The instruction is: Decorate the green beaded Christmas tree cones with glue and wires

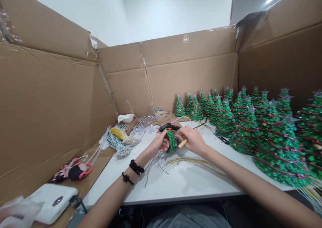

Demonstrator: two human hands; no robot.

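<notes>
Tinsel tree (171, 143) held at centre: left hand (160, 143) at 9 o'clock, fingertips clamped on its edge; right hand (193, 139) at 3 o'clock, fingers bent beside tan stick (182, 144); whether clamped on stick or tree, cannot tell. At 12 o'clock, black glue gun (167, 126); at 2 o'clock, star-topped Christmas trees (225, 124).

The left fingers (164, 143) and right fingers (183, 131) obscure parts of the green tinsel piece (172, 141); the right fingers conceal one end of the tan rod (182, 143). Far right of the fingers, the outermost tree (314, 134) is cut off. Far left, a pale object (25, 209) is blurred, cut off and unidentifiable.
</notes>
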